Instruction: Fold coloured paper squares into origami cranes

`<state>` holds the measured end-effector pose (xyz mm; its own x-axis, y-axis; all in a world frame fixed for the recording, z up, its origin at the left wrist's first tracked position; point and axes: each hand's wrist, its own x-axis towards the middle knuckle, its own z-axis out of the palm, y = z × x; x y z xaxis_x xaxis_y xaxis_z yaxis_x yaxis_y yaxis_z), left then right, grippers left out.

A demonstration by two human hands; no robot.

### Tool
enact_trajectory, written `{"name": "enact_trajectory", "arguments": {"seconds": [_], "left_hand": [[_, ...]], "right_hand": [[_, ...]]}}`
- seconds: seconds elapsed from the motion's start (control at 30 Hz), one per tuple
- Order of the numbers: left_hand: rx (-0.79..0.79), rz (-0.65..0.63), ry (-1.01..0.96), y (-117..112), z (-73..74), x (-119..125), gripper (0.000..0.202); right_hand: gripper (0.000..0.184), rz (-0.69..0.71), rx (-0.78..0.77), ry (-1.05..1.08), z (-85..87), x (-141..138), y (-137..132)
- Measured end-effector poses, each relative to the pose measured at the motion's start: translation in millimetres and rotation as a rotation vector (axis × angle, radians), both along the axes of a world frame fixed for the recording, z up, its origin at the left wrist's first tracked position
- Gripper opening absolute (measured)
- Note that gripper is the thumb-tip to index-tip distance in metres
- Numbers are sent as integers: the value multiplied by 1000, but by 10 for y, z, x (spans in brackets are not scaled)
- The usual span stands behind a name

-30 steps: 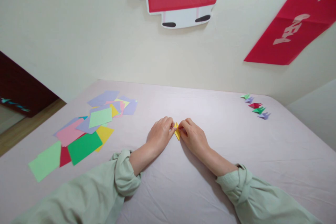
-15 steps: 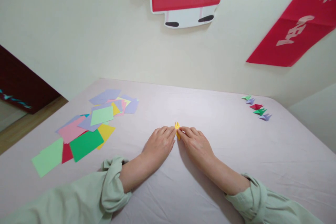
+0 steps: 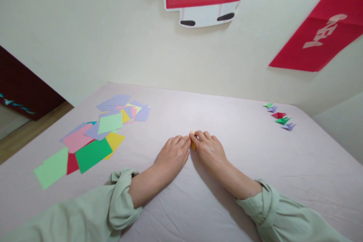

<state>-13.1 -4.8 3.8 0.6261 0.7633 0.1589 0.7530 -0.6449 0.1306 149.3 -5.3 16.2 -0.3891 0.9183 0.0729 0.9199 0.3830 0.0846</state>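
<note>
Between my two hands, at the middle of the table, is a small yellow folded paper, mostly covered by fingers. My left hand grips its left side, fingers pressed together. From the right, my right hand pinches the paper near its far end, where two narrow points barely show past the fingertips. Both hands rest low over the table cloth, and the paper's exact folds are hidden.
On the left lie many loose coloured paper sheets, among them a green sheet and a pink sheet. Several folded paper cranes, including a red one, stand in a row at the far right of the pale table. A wall rises behind.
My right hand has shifted slightly away from me and left, its fingers now covering the two yellow points. My left hand stays nearly in place. The view has tilted a little.
</note>
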Motion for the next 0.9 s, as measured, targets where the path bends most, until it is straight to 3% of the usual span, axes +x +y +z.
{"name": "enact_trajectory", "arguments": {"seconds": [0.2,0.43,0.6,0.9], "left_hand": [[21,16,13,-4,-4,-11,36],[42,6,4,-3,-14,-17,38],[36,4,8,2,-9,-6,38],[7,-46,-42,13,-2,-21,38]], "right_hand": [[36,-39,-7,-18,26,-17,152],[47,-27,-33,249,-57,205,113],[41,8,16,143,-60,195,-58],[44,37,53,26,-53,194,-11]]}}
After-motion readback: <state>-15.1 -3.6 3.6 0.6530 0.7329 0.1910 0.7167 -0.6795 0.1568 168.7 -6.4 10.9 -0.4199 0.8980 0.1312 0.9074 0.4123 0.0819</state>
